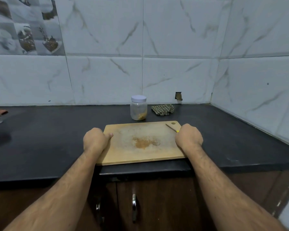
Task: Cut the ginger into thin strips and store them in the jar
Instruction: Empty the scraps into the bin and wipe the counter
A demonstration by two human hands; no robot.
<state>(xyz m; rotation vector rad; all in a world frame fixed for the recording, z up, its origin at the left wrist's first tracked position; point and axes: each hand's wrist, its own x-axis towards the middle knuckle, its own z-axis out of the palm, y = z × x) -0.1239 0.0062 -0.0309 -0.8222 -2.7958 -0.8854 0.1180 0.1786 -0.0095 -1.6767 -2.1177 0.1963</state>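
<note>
Left hand gripping the cutting board's left edge with curled fingers, right hand curling around a knife at its right edge, lidded jar holding ginger strips standing just behind the board, ginger residue lying mid-board, crumpled cloth sitting behind it

Both hands grip the cutting board edges; lidded jar behind.

On the black counter, the wooden cutting board is flanked by the left hand at nine o'clock and the right hand at three. A closed jar stands just beyond the board at twelve o'clock, with a crumpled cloth at one o'clock. Bare counter stretches wide at ten and two o'clock; tiled walls close off the back and right.
</note>
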